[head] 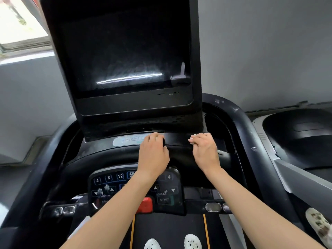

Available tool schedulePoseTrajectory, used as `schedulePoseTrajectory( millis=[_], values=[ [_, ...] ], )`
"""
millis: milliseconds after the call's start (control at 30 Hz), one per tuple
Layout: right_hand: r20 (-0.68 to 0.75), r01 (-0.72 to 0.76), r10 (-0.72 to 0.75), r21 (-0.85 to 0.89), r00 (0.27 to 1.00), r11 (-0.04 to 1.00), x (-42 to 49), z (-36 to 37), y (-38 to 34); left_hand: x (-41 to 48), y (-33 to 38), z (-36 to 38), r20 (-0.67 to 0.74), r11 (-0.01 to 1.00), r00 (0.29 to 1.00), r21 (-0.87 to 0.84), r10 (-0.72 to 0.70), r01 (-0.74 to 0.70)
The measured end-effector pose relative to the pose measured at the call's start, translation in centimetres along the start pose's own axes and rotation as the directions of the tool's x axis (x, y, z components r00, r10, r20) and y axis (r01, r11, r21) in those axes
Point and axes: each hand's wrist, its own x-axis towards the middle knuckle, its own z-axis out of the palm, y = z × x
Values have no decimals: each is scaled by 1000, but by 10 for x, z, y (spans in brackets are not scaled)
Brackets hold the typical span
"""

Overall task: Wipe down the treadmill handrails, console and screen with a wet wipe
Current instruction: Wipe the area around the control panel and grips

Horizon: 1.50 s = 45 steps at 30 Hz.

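Observation:
The treadmill's dark screen [125, 56] stands upright in front of me, streaked with a light reflection. Below it runs the black console ledge [179, 139], and nearer to me the button panel [107, 184]. My right hand [204, 150] pinches a small crumpled white wet wipe [192, 138] against the ledge, right of centre. My left hand [153, 151] is beside it, fingers curled over the ledge next to the brand label [129, 141]. The black handrails curve down on the left [36, 177] and right [251, 141].
A red stop button [146, 204] and START key [164, 200] sit low on the panel. My white shoes [192, 241] stand on the belt. A second treadmill [296, 133] is close on the right, with a white, brown-blotched object [318, 225] by the right rail. A window [19, 20] is at top left.

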Motion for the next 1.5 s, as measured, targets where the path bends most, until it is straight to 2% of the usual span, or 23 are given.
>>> schedulePoseTrajectory(
  millis=[100, 200, 333, 500, 567, 700, 800, 900, 1000, 1100, 1167, 1267, 1400, 1500],
  values=[
    [121, -41, 27, 112, 992, 993, 8, 16, -22, -5, -10, -3, -27, 993, 994, 47, -106, 108],
    [243, 37, -79, 173, 967, 984, 8, 32, -47, -8, -14, -6, -10, 985, 990, 97, -143, 143],
    [235, 140, -176, 162, 956, 977, 8, 29, -45, -10, -20, -9, -5, 989, 993, 89, -119, 119],
    [112, 98, -101, 30, 989, 995, 2, 19, -24, -15, -21, -9, -8, 993, 993, 24, -119, 119],
    [89, 80, -83, 41, 993, 996, 4, 26, -32, -18, -20, -9, 0, 993, 993, 24, -116, 116],
    [221, 133, -164, 148, 961, 980, 10, 43, -59, -23, -20, -9, -10, 995, 995, 28, -97, 97],
    [280, 149, -187, 153, 942, 977, 12, 43, -63, -27, -19, -11, -40, 996, 995, 21, -89, 90],
    [187, 173, -190, 100, 964, 980, 6, 32, -50, -29, -21, -12, -56, 996, 995, 29, -80, 81],
    [76, 131, -135, 55, 988, 990, -3, 25, -38, -29, -21, -11, -50, 995, 995, 25, -92, 93],
    [161, 31, -49, 113, 986, 993, -3, 27, -46, -28, -18, -9, -30, 994, 994, 17, -108, 109],
    [253, 18, -62, 172, 966, 985, 0, 27, -52, -28, -13, -7, -26, 995, 994, -18, -103, 102],
    [289, 5, -58, 181, 955, 984, 1, 21, -50, -28, -4, -6, -28, 998, 999, -56, -36, 35],
    [134, 17, -31, 100, 991, 995, -14, 4, -24, -25, 13, -2, -14, 998, 999, -34, 46, -47],
    [33, -45, 44, 30, 999, 999, -26, -15, 4, -22, 27, 3, 17, 996, 996, -16, 87, -86]
  ],
)
